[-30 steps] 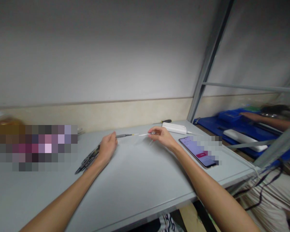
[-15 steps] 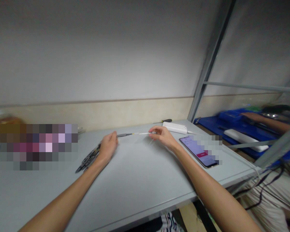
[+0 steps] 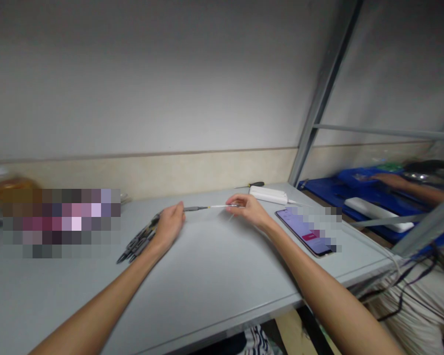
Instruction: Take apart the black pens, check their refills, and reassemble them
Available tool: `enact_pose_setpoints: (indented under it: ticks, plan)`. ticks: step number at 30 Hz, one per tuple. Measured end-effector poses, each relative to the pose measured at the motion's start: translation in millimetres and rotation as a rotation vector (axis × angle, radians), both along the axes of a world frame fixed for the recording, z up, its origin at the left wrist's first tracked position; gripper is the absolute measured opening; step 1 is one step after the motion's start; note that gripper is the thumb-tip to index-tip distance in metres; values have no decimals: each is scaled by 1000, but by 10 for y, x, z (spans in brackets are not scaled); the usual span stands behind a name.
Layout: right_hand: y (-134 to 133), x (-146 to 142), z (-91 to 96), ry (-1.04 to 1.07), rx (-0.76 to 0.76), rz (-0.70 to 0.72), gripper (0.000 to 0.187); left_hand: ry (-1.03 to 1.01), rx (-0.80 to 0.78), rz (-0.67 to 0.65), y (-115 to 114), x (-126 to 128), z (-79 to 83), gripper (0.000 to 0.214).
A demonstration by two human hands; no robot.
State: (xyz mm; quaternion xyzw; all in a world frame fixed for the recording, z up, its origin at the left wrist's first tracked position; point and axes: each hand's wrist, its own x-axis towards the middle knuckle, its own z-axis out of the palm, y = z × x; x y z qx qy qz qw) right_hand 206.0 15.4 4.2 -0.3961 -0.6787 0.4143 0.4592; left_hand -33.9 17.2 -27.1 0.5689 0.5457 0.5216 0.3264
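Note:
My left hand (image 3: pixel 170 225) is closed around the dark barrel of a pen (image 3: pixel 193 209) above the grey table (image 3: pixel 214 276). Its tip end points right. My right hand (image 3: pixel 247 209) pinches a thin white refill (image 3: pixel 219 206) that lines up with the barrel's open end and seems partly inside it. Several dark pens (image 3: pixel 136 241) lie in a loose bundle on the table just left of my left wrist.
A phone (image 3: pixel 306 231) with a lit screen lies right of my right forearm. A white power bank (image 3: pixel 268 195) and a small screwdriver (image 3: pixel 254 185) sit at the back. Another person's arm (image 3: pixel 410 187) rests over blue trays (image 3: pixel 358 185) beyond a metal post (image 3: pixel 318 103).
My two hands have moved closer together, and less of the white refill shows between them. The rest of the table is unchanged.

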Motion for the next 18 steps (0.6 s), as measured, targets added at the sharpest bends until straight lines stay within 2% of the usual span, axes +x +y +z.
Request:
enact_pose_setpoints:
  ticks: [7, 13, 18]
  plan:
    - [-37, -62, 4, -74, 11, -4, 24, 9, -16, -136, -111, 130, 6, 45]
    - [-78, -72, 30, -158, -9, -13, 27, 58, 43, -169, -165, 151, 101, 45]
    - [-103, -79, 36, -274, 54, -23, 30, 30, 59, -177, -155, 165, 83, 36]
